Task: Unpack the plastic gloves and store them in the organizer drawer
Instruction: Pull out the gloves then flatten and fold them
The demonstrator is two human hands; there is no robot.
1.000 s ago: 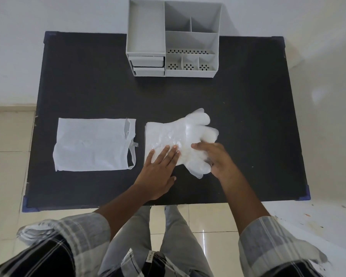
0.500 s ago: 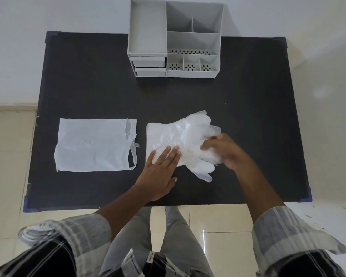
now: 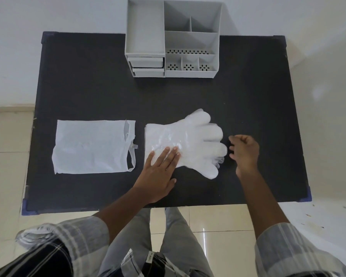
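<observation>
A stack of clear plastic gloves (image 3: 190,138) lies flat in the middle of the black table (image 3: 248,92), fingers pointing right. My left hand (image 3: 158,172) presses flat on the cuff end, fingers spread. My right hand (image 3: 245,149) hovers just right of the glove fingertips, fingers loosely curled, holding nothing. The empty white plastic packet (image 3: 92,146) lies to the left of the gloves. The grey organizer (image 3: 173,37) stands at the far edge, with two small shut drawers (image 3: 148,65) at its lower left.
The table's near edge runs just below my left wrist, with tiled floor beyond it. A white wall stands behind the organizer. My legs and checked sleeves fill the bottom of the view.
My right hand has let go of the glove fingers and drawn off to the right. The glove fingers now lie flat. My left hand stays pressed on the cuffs.
</observation>
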